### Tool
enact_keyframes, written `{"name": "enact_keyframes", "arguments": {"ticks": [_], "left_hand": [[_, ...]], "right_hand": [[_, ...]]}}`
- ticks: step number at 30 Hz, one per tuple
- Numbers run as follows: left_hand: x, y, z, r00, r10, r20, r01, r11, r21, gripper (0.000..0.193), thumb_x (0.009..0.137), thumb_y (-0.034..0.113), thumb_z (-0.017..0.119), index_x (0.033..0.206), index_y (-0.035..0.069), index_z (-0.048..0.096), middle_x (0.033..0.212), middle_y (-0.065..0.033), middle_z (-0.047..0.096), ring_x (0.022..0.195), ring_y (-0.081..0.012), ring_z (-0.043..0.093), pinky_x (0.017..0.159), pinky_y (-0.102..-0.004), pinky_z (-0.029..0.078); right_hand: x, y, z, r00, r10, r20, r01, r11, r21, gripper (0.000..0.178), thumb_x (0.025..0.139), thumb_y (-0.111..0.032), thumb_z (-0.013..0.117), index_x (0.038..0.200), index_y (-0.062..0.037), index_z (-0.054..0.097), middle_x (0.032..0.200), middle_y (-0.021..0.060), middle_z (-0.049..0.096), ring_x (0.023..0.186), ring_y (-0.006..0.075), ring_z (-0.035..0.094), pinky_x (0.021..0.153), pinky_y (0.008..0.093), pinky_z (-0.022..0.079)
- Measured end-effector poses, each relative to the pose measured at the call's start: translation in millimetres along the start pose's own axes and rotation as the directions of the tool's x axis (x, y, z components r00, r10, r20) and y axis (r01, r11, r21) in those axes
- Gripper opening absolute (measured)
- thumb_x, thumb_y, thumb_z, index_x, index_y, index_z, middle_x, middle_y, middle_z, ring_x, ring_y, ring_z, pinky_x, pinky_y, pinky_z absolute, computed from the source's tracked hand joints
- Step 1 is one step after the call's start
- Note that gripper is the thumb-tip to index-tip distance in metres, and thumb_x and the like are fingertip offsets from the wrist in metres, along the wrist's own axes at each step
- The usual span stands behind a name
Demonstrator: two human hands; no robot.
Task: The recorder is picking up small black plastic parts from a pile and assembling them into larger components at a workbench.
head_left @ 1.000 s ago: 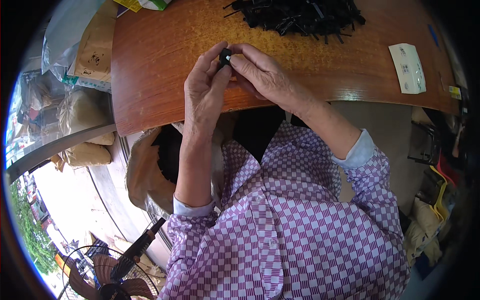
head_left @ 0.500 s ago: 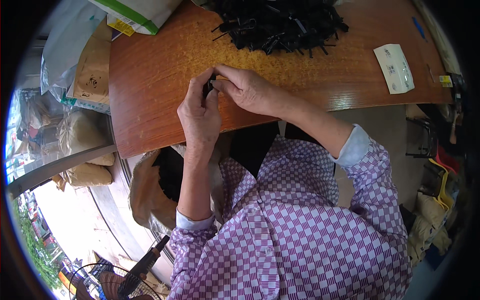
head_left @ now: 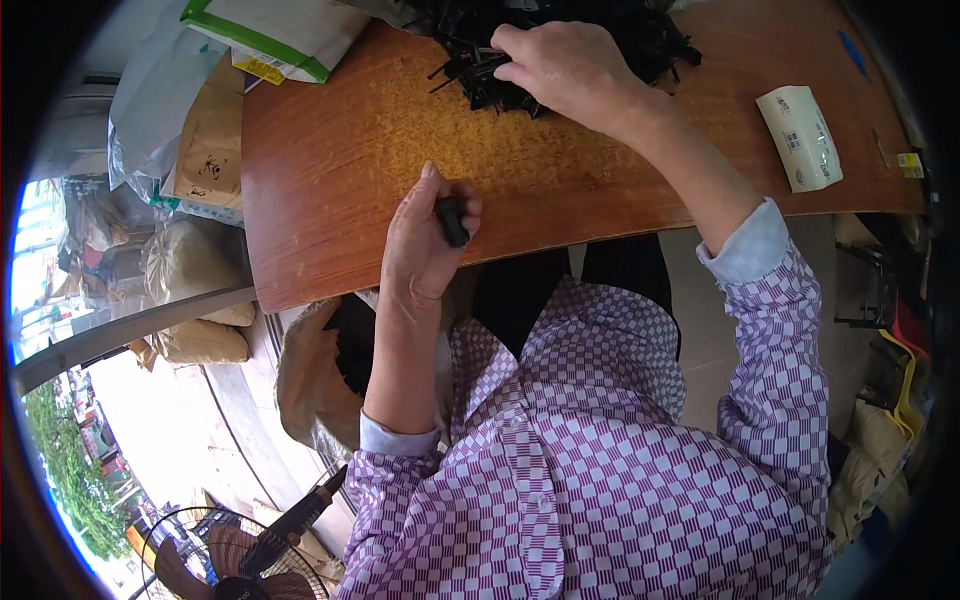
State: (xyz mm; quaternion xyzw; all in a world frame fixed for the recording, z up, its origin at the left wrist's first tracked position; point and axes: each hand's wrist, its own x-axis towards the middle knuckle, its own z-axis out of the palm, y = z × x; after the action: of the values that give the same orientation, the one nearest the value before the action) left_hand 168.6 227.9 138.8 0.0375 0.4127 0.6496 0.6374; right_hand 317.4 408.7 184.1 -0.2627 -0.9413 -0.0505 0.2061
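Note:
My left hand (head_left: 425, 230) is held over the table's near edge, palm up. Its fingers curl around a small black plastic part (head_left: 452, 221), while the thumb points up beside it. Across the table, my right hand (head_left: 570, 70) hovers over a heap of black parts (head_left: 470, 75) with thin strips sticking out. Thumb and forefinger stand apart at the left side of the heap, with dark pieces behind the gap. I see nothing held between them; the other fingers are tucked out of sight.
The heap lies on a brown wooden table (head_left: 330, 180). A white packet (head_left: 800, 138) and a blue pen-like thing (head_left: 852, 55) lie to the right. Bags stand at the left. Below the edge is an open sack (head_left: 310, 380), with a fan (head_left: 235, 560) at lower left.
Both hands were together at the black part. My right hand has moved away to the heap, while my left hand has turned palm up and keeps the part.

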Motion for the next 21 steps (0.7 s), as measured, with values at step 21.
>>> {"name": "enact_keyframes", "arguments": {"ticks": [21], "left_hand": [[-6,-3,-1,0.780,-0.142,0.609,0.400,0.862,-0.311,0.049,0.093,0.038,0.053,0.129,0.007,0.043,0.100,-0.0177,0.057,0.052,-0.0083,0.039,0.046,-0.0164,0.034]], "right_hand": [[-47,-39,-8,0.978,-0.200,0.051,0.038,0.419,0.907,0.028,0.085,-0.012,0.060,0.113,-0.0106,0.059,0.106,0.0048,0.067,0.097,0.0184,0.065,0.085,0.0297,0.054]]}}
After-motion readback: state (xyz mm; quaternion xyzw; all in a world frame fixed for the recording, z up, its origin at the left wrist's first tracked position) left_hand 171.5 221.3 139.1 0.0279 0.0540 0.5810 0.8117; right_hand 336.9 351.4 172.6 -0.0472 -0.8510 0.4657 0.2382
